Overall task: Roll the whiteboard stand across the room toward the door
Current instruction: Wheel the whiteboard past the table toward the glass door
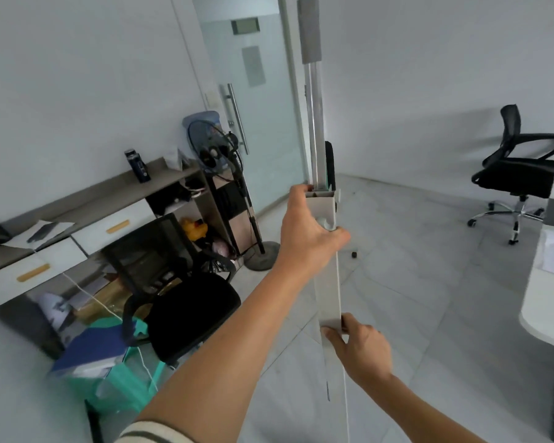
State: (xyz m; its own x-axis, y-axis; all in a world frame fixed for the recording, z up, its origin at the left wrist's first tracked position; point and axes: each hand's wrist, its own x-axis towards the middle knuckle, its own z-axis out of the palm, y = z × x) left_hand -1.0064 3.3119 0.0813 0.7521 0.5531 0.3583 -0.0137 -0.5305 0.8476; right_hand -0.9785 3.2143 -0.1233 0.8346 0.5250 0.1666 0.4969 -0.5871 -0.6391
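Single head-worn, wide-angle view, looking forward and steeply down from standing height. The lens sits close behind both arms, which enter from the lower edge; the left hand (307,231) and right hand (362,350) lie in the near field on the whiteboard stand (328,282), whose upright post crosses the centre of the picture from top to bottom. The view faces a glass door (263,123) in the far corner of the room. A counter (87,199) occupies the left periphery, an office chair (522,174) the right. Straight edges bow towards the borders. No second view is present, so no overlap applies.
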